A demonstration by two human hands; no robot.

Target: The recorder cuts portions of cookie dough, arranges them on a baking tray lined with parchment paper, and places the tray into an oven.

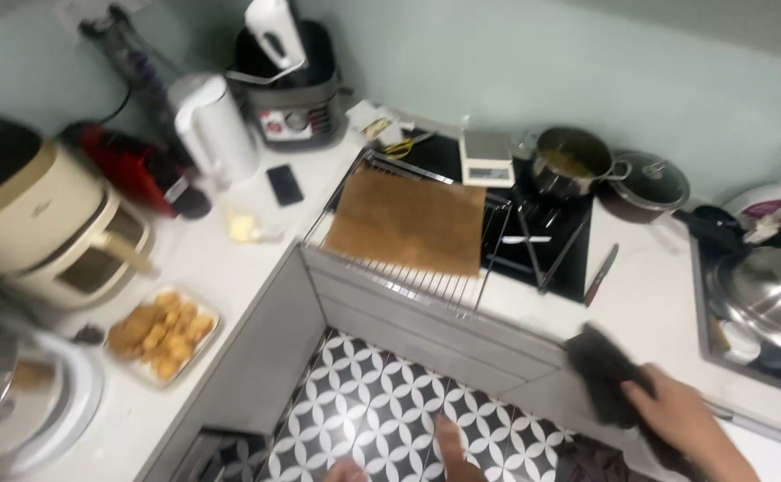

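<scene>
Right hand (pixel 676 415) raised, fingers clutching dark cloth (pixel 606 375)

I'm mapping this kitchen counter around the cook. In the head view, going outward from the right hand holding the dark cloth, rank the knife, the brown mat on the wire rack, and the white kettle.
From the right hand with the dark cloth:
1. Knife, just above it on the counter.
2. Brown mat, left, on the wire rack.
3. White kettle, far left, toward the back.
</scene>
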